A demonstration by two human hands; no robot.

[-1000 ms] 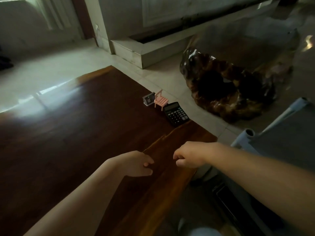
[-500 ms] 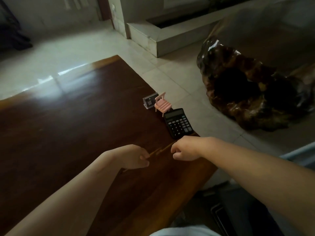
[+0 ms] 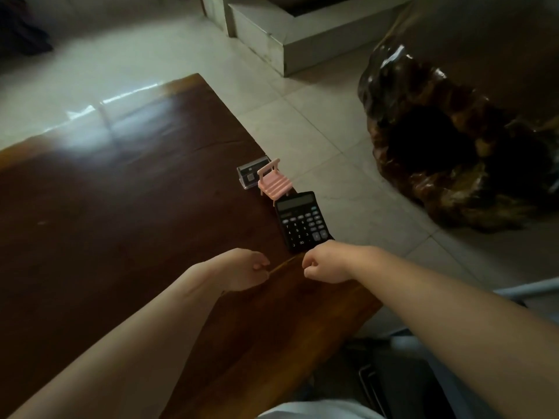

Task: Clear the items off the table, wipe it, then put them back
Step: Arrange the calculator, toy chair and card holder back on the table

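Dark table point(image 3: 121, 207), calculator point(image 3: 303, 220) at edge

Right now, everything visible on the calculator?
The calculator is a black desktop model, plastic by its look, with a dark blank display above rows of keys. It lies face up near the right edge of the wooden table, untouched. The pink miniature chair stands just beyond it; the right hand, curled, hovers just before its near corner.

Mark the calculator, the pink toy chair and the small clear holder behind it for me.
calculator point(image 3: 304, 226): head view, on its keypad.
pink toy chair point(image 3: 276, 184): head view, on its slatted seat.
small clear holder point(image 3: 249, 175): head view, on its front face.
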